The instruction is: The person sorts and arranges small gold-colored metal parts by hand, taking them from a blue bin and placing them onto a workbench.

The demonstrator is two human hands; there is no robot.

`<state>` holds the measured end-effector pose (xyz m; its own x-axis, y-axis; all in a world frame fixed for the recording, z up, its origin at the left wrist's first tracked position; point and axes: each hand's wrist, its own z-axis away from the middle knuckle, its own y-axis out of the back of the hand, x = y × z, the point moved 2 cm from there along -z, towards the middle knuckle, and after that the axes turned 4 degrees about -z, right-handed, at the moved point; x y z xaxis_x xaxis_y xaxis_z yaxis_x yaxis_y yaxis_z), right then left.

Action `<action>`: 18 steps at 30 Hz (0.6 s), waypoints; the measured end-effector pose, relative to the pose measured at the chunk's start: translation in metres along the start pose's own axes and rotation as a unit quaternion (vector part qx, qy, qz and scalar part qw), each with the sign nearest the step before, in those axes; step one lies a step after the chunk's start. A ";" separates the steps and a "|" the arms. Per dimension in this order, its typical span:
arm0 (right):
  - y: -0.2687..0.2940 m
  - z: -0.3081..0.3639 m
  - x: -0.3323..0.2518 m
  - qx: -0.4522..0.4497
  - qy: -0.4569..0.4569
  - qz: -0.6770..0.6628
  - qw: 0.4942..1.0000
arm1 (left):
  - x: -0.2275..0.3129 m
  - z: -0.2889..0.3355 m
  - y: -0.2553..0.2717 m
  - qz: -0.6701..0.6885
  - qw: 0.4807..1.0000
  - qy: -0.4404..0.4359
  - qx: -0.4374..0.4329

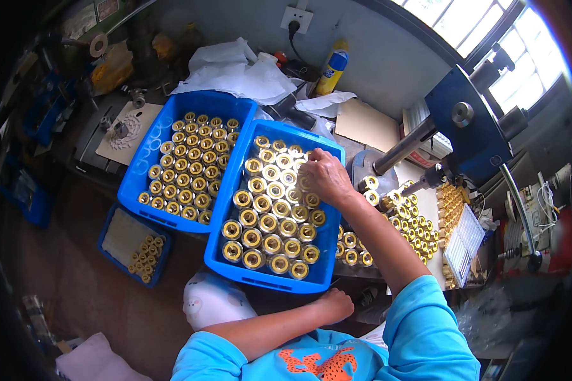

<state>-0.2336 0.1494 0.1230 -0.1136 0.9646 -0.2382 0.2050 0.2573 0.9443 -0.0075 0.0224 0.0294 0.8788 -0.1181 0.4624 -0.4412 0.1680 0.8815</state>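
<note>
Brass fittings, likely heavy and best gripped by rims, are reached at the blue bin's two o'clock by the right hand, fingers bunched, clamping unclear, the left hand fisted outside at five.

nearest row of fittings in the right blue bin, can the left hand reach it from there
Probably yes: the left hand is just outside the blue bin; only its near wall intervenes, and the fittings are uncovered.

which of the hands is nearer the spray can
Right. The right hand is over the far part of the right-hand bin, toward the can; the left hand is outside that bin's near edge, farther off.
</note>
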 end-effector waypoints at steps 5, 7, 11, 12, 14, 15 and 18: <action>0.012 0.010 -0.006 -0.002 -0.021 0.016 1.000 | 0.002 -0.001 -0.002 -0.041 0.999 -0.003 0.019; 0.024 0.021 -0.005 0.072 -0.006 0.002 0.997 | 0.004 -0.002 -0.001 -0.045 0.999 -0.006 0.024; 0.072 0.071 -0.016 0.225 0.009 -0.084 0.971 | 0.005 0.001 -0.003 -0.032 0.999 -0.011 0.024; 0.081 0.092 -0.016 0.235 0.003 -0.099 0.967 | 0.005 0.004 -0.003 -0.021 0.999 -0.010 0.049; 0.098 0.144 -0.009 0.232 -0.053 -0.111 0.965 | 0.006 0.006 -0.003 -0.008 0.999 -0.002 0.051; 0.102 0.172 0.008 0.248 -0.034 -0.059 0.966 | 0.008 0.007 0.001 -0.011 0.999 -0.009 0.046; 0.129 0.261 0.042 0.253 -0.190 -0.059 0.947 | 0.015 0.005 0.010 -0.030 0.999 -0.007 -0.017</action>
<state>0.0418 0.2383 0.1756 0.1741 0.8536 -0.4910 0.6633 0.2668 0.6992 0.0000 0.0174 0.0455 0.9005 -0.1417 0.4111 -0.3820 0.1937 0.9036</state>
